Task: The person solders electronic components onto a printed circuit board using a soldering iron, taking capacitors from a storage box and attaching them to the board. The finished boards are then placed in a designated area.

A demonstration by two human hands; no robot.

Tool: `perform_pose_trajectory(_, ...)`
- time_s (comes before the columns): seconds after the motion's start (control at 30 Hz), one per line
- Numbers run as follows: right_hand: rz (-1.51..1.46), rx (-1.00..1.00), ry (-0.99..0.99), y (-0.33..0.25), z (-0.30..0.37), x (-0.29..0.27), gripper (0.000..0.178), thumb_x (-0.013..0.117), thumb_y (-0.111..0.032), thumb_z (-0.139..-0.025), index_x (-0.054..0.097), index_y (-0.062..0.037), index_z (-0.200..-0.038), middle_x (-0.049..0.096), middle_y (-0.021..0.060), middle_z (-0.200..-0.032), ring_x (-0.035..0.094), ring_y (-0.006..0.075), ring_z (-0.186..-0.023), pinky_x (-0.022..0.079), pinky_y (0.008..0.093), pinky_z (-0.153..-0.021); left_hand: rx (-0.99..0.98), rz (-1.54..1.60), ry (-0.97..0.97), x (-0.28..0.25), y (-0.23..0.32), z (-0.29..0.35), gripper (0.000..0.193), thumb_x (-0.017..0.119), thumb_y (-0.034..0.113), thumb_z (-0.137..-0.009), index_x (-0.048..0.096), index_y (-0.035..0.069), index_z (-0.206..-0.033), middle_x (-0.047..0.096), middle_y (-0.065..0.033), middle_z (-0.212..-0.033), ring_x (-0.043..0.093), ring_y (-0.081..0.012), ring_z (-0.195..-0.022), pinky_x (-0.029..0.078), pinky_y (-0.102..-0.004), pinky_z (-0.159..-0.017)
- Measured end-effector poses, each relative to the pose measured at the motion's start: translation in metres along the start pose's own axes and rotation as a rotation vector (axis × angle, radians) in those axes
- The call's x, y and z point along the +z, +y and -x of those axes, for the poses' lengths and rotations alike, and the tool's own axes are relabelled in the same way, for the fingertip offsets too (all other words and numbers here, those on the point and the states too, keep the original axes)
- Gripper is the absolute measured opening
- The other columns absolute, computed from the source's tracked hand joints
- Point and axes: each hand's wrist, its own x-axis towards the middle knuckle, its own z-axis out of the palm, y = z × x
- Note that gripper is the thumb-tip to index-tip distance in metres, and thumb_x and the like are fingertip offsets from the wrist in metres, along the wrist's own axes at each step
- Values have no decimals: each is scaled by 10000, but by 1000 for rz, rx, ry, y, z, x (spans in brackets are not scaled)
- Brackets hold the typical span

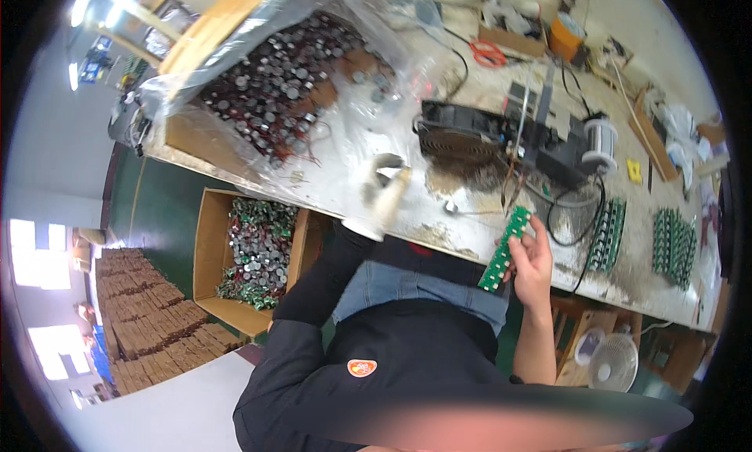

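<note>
Centre-right, the right hand (533, 265) grips a circuit-board strip (501, 256) by its side, presumably baring its face; whether the left hand (379, 197) holds anything is unclear.

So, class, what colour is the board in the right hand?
The board is green, best seen in the head view.

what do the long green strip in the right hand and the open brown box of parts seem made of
Long green strip: probably rigid circuit-board laminate, smooth-looking, dotted with pale squares. Open brown box: likely matt cardboard, judging by its plain tan walls.
</note>
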Motion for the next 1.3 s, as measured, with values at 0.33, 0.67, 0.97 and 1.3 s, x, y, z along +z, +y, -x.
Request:
perform_pose_trajectory(0.33, 83, -153, -79, 7, 2, 7, 732, 599, 64, -833, 174, 22, -1428, 569, 124, -1077, 595, 106, -700, 439, 194, -465, 335, -635, -69, -44, -29, -150, 259, 630, 191, -776, 650, 85, -1012, 628, -151, -966, 615, -336, -902, 494, -405, -804)
perform_pose_trajectory(0.67, 111, -219, -37, 5, 5, 13, 721, 640, 11, -820, 226, 18, -1410, 598, 111, -1054, 571, 76, -627, 403, 175, -436, 187, -720, -88, -24, -37, -170, 272, 589, 215, -704, 699, 33, -873, 665, -192, -925, 638, -349, -902, 500, -429, -819)
perform_pose_trajectory(0.97, 91, -162, -58, 4, 2, 6, 698, 627, 22, -833, 221, 26, -1400, 588, 136, -1091, 584, 89, -698, 419, 188, -457, 58, 217, -166, -47, -26, -96, 262, 547, 163, -950, 615, -66, -1057, 621, -43, -747, 606, -104, -620, 480, -237, -565)
perform_pose_trajectory(1.3, 54, -117, -109, 1, -1, 4, 726, 639, 26, -821, 214, 21, -1409, 579, 157, -1100, 587, 92, -682, 412, 185, -449, -342, 552, -333, -48, 10, -41, 326, 586, 248, -937, 611, -37, -1093, 628, -87, -674, 589, -123, -539, 449, -224, -484)
